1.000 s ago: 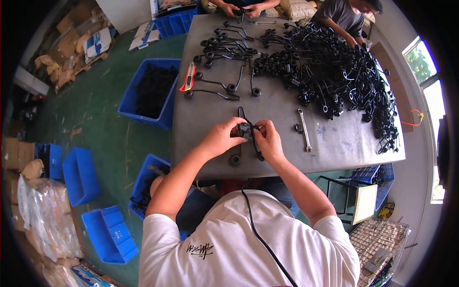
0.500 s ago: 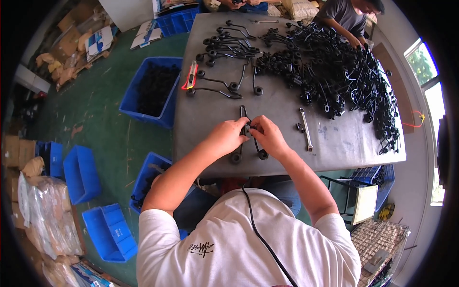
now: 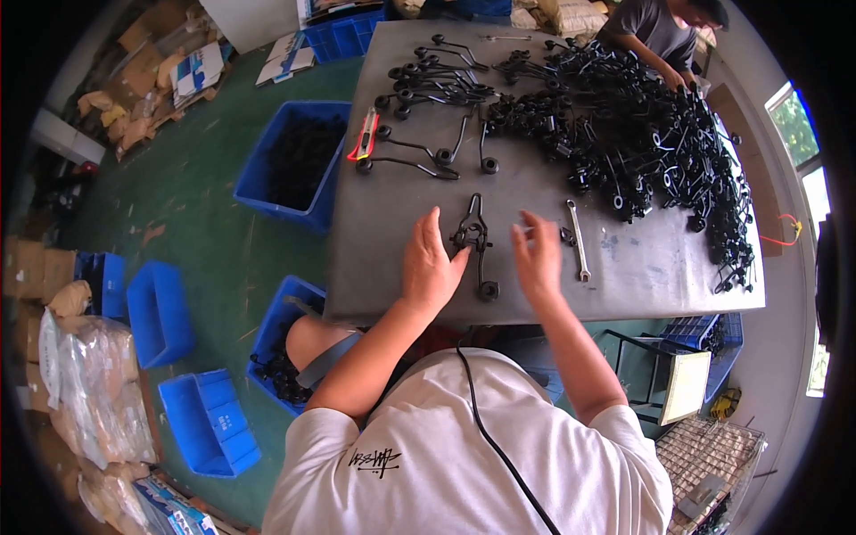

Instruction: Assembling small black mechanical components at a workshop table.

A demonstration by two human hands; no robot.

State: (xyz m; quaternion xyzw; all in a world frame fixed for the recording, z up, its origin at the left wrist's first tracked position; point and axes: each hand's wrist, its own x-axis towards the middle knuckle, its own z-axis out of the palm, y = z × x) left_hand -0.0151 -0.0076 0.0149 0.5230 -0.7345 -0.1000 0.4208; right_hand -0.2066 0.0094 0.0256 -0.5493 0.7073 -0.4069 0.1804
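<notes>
A black bent-rod assembly (image 3: 473, 234) lies on the grey table in front of me, its looped end pointing away and a round-ended leg toward me. Just left of it is my left hand (image 3: 432, 269), fingers extended and thumb apart, with the thumb tip close to the assembly; whether they touch I cannot tell. My right hand (image 3: 539, 263) hovers to the right of the assembly, slightly blurred, its fingers apart and holding nothing. Beyond its fingers a small black piece (image 3: 568, 236) lies beside a silver wrench (image 3: 579, 241).
Several black rods with round ends (image 3: 437, 85) lie at the table's far left, near a red utility knife (image 3: 364, 134). A large heap of black parts (image 3: 624, 134) covers the right side. Blue bins (image 3: 299, 214) stand left of the table. A co-worker (image 3: 660, 40) handles the heap's far edge.
Both hands have come off the assembly and moved apart, the left to its left and the right toward the wrench. The assembly now lies uncovered on the table.
</notes>
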